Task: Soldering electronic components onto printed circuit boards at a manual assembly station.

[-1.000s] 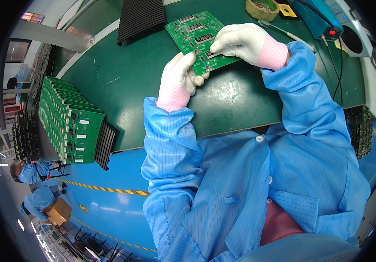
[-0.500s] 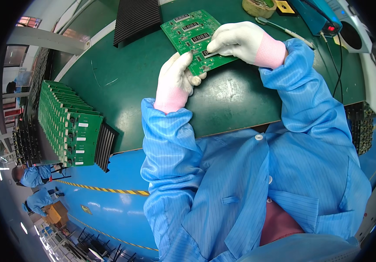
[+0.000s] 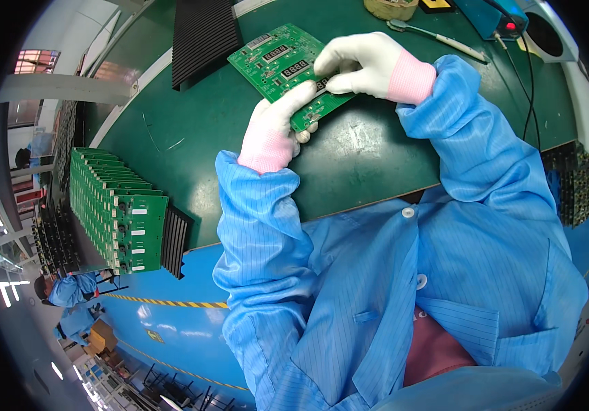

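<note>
A green circuit board (image 3: 257, 68) with several dark digit displays is held tilted above the green tabletop (image 3: 349, 157). My left hand (image 3: 274, 123), in a white glove with a pink cuff, grips the board's near left edge, its thumb on top and fingers curled beneath. My right hand (image 3: 363, 65), gloved likewise, bends over the board's right side. Its thumb and fingertips close around the display (image 3: 321, 85) closest to me, partly covering it. Whether that display is fixed to the board cannot be seen.
Left of me, several green boards (image 3: 113, 205) stand in a row in a black ribbed rack (image 3: 174, 243). Another black ribbed rack (image 3: 202, 41) lies at the back. Far right are a white-handled brush-like tool (image 3: 438, 40), a round tub (image 3: 391, 8) and a blue box (image 3: 489, 17) with cables.
The board has shifted slightly left and toward me in the view. My left thumb reaches further over the board, and my right hand has moved left, its fingertips closer to my left thumb.
</note>
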Available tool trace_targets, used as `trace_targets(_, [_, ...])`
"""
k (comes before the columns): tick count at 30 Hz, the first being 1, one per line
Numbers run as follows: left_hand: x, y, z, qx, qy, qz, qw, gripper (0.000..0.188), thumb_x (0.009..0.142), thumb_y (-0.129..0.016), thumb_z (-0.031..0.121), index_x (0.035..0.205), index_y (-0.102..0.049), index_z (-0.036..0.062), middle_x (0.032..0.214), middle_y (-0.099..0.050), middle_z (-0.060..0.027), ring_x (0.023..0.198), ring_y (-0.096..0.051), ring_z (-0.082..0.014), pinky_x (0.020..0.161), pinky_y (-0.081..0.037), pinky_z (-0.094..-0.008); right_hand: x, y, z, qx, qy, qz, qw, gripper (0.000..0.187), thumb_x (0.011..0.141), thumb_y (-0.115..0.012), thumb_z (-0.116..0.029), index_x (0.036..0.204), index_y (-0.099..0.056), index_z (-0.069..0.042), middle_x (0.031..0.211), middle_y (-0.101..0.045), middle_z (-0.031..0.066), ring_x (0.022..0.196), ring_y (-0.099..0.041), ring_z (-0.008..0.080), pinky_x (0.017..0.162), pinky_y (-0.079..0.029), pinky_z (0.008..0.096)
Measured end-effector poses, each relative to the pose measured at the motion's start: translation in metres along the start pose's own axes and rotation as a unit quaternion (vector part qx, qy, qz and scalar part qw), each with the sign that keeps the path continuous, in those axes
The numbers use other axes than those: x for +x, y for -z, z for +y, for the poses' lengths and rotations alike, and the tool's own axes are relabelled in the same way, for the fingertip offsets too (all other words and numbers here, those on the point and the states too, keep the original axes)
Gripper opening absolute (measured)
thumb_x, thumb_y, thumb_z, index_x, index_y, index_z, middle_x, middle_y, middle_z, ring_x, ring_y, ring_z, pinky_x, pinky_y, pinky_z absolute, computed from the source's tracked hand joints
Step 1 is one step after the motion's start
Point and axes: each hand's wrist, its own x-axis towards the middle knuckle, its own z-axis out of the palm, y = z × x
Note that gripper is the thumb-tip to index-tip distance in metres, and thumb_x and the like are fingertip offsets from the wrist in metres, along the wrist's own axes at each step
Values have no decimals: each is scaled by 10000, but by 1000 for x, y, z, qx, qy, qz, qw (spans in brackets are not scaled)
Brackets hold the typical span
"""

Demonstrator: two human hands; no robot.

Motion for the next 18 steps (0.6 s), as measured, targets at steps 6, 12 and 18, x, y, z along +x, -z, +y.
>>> trace_targets(6, [5, -3, -1, -108, 34, 62, 992, 263, 833, -671, 183, 998, -619, -15, 796, -634, -119, 575, -564, -165, 392, -386, -204, -17, 37, 23, -192, -98, 118, 969, 310, 798, -673, -159, 1080, -645, -34, 888, -688, 73, 788, -646, 183, 742, -524, 291])
trace_targets(12, [2, -8, 4, -95, 42, 103, 989, 250, 826, -668, 165, 997, -619, -11, 804, -636, -121, 599, -577, -183, 407, -401, -212, -34, 12, -12, -402, -180, -19, 898, 291, 791, -652, -170, 1074, -644, -101, 869, -679, 68, 766, -643, 251, 733, -521, 338])
trace_targets(18, [1, -11, 9, -82, 61, 118, 988, 258, 823, -672, 172, 998, -620, -10, 812, -639, -122, 622, -586, -184, 414, -400, -207, -41, 15, 3, -524, -178, -6, 833, 268, 803, -624, -138, 1070, -632, -124, 915, -657, 62, 766, -635, 275, 714, -512, 351])
